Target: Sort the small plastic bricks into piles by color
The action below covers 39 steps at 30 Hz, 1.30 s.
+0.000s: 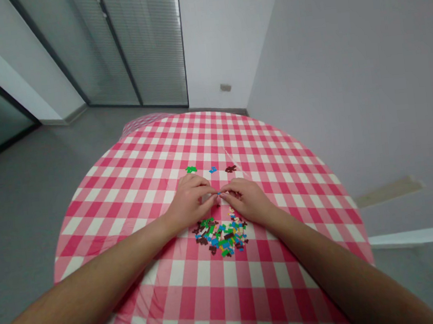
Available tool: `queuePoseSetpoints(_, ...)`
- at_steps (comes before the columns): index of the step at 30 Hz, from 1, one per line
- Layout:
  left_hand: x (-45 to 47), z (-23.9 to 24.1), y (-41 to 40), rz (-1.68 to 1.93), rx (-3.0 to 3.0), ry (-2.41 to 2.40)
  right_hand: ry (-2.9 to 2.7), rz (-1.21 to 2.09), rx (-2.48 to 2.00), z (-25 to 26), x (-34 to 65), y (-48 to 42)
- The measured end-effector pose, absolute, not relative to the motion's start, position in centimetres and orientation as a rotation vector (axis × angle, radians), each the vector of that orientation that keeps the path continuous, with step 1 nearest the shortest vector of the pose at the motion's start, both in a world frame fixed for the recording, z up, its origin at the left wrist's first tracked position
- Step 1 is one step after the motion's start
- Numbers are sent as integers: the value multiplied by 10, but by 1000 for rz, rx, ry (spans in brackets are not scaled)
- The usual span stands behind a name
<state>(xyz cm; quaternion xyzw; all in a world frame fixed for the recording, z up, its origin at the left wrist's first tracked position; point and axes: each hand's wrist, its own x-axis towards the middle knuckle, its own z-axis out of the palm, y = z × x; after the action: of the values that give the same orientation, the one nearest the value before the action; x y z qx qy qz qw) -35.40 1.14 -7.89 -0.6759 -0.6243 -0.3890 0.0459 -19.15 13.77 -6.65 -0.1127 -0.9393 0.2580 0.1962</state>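
- Left hand [186, 202]: thumb and index fingertip closed on one side of a small blue piece [219, 193]; remaining fingers curled beside the index finger.
- Right hand [250, 199]: thumb and index fingertip closed on the opposite side of the same piece; remaining fingers bent inward.
- Small blue piece: located between the two hands, near the middle of the table; largely covered by the fingertips, so its exact shape cannot be told.
- Loose pile [226, 237]: mixed green, blue, dark brown, yellow and white pieces; located on the near side of the hands.
- Far side of the hands, left to right: green cluster [191, 170]; blue cluster [212, 170]; dark brown cluster [231, 169]; all three set apart in a row.
- Support surface: round table under a red-and-white checked tablecloth [188, 301]; creased at the near left.
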Motion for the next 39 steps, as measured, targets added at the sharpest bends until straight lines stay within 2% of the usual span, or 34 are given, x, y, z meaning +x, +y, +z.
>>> queuePoseSetpoints(19, -400, -82, 31, -1099, -1823, -2172, -2515, 728, -638, -70, -191, 147)
queuePoseSetpoints(26, -407, -82, 45, -915, -1876, -2138, -2499, 765, -628, -71, -191, 147)
queuePoseSetpoints(39, -397, -87, 70, -915, -1744, -2252, -2496, 771, -639, -71, -190, 147)
